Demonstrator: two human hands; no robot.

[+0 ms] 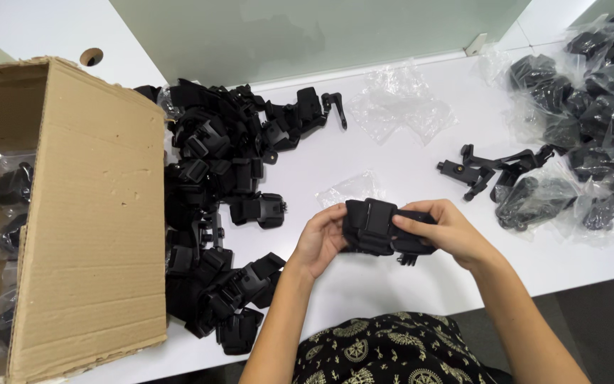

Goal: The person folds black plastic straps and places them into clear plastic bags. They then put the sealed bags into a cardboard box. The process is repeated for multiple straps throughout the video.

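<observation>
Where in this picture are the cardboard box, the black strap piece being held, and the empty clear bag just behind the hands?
cardboard box point(87, 213), head view, on its broad brown side wall.
black strap piece point(372, 222), head view, on its raised middle block between both hands.
empty clear bag point(349, 188), head view, on its crumpled middle.

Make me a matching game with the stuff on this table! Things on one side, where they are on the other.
Things:
1. cardboard box
2. black strap mount
3. pile of bagged black parts
4. empty clear bags

Places:
A. far right of the table
B. held in both hands, left hand and right hand
C. far side of the table, near the wall
D. left edge of the table

Pairs: 1-D, 2-B, 3-A, 4-C
</observation>
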